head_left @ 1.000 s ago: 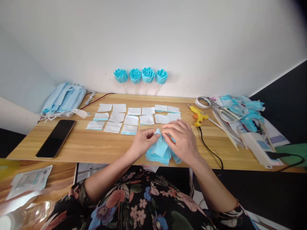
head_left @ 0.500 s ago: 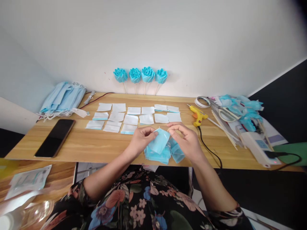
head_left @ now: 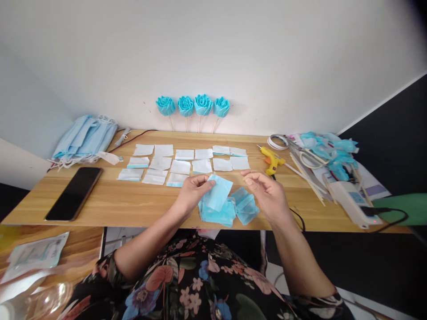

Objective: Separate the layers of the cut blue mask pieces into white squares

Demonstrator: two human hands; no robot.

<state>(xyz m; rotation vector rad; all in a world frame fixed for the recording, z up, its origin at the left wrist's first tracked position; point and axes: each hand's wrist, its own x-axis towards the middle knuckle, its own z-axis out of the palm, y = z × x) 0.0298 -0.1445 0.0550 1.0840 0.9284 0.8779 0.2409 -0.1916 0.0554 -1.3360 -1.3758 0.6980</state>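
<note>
A small square of light-blue mask fabric [head_left: 218,192] is pinched at its upper left corner by my left hand [head_left: 193,192]. It hangs over a loose pile of blue fabric pieces [head_left: 218,215] near the table's front edge. My right hand [head_left: 268,195] is just right of the square, apart from it. Its fingers are loosely bent, with a small gap between index fingertip and thumb, and nothing shows in them. Below that hand lie more overlapping blue pieces [head_left: 246,209]. Beyond both hands, several white rectangles [head_left: 180,167], some with blue edges, are laid out in rows.
Blue fabric roses [head_left: 203,105] on sticks lean against the wall. At left are stacked face masks [head_left: 85,138] and a phone [head_left: 74,194]. A yellow glue gun [head_left: 272,160], tape roll [head_left: 278,142], scissors [head_left: 313,158], blue scraps [head_left: 340,164] and power strip [head_left: 353,206] lie right.
My right hand has come away from the square's upper right corner and moved right. The square stays in my left hand, shifted slightly left. The whole view has shifted a little.
</note>
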